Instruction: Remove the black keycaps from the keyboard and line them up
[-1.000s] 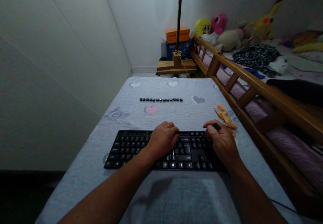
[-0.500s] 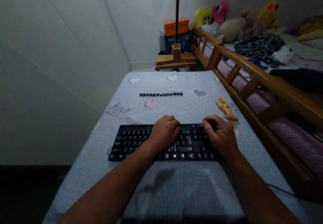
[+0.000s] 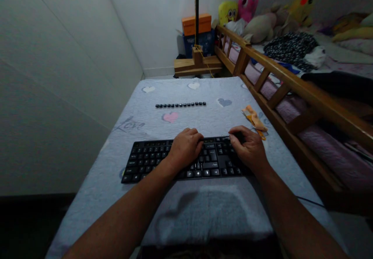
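Beyond the keyboard [image 3: 145,161] lie loose keys [image 3: 180,105]; on it, the left hand [image 3: 185,147], half-curled, should press steadily, the right hand [image 3: 249,148], loosely curled over its right end, work gently. Whether either grips anything, I can't tell.

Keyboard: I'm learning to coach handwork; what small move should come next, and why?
Perhaps press the left hand lightly on the keyboard to steady it: that hand rests near its middle, and the right hand curls over its upper right part, where a push might shift it.
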Tool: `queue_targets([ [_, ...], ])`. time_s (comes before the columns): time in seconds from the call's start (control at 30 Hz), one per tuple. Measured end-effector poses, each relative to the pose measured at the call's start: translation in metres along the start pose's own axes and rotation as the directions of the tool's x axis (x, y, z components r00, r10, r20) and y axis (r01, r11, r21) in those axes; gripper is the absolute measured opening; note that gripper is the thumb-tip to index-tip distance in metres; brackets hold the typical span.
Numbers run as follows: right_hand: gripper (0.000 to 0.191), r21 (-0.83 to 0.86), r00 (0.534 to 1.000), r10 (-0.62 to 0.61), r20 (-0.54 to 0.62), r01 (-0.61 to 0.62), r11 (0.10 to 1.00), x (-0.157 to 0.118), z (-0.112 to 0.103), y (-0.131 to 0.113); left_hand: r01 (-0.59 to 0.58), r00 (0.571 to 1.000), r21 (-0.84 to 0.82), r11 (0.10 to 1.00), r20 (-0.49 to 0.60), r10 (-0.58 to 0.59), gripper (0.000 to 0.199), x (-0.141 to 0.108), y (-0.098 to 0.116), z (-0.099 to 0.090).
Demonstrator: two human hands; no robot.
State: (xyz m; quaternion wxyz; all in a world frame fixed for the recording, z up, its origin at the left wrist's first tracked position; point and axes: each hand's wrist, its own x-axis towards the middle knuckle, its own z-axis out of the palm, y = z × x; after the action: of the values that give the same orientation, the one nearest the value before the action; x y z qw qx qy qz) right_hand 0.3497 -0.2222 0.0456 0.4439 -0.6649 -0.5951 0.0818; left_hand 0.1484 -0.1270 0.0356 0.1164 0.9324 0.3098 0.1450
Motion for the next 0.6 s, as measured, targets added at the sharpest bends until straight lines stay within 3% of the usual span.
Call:
queue_targets([
  [0.23, 0.01, 0.039, 0.995, -0.054, 0.085, 0.05, 0.998, 0.001, -0.001, 0.0, 0.013, 0.999, 0.024, 1.0, 0.031, -0.014, 0.018, 0.001, 0.005, -0.007],
  [0.47, 0.006, -0.055, 0.986, 0.047, 0.16, -0.038, 0.998, 0.0, 0.0, -0.001, 0.022, 0.997, 0.092, 0.996, 0.073, -0.028, 0.018, 0.004, 0.02, -0.01],
  [0.6, 0.005, -0.042, 0.982, -0.037, 0.185, 0.045, 0.998, -0.001, 0.001, -0.002, 0.031, 0.999, 0.063, 0.998, 0.037, -0.033, 0.02, 0.007, 0.036, -0.007],
])
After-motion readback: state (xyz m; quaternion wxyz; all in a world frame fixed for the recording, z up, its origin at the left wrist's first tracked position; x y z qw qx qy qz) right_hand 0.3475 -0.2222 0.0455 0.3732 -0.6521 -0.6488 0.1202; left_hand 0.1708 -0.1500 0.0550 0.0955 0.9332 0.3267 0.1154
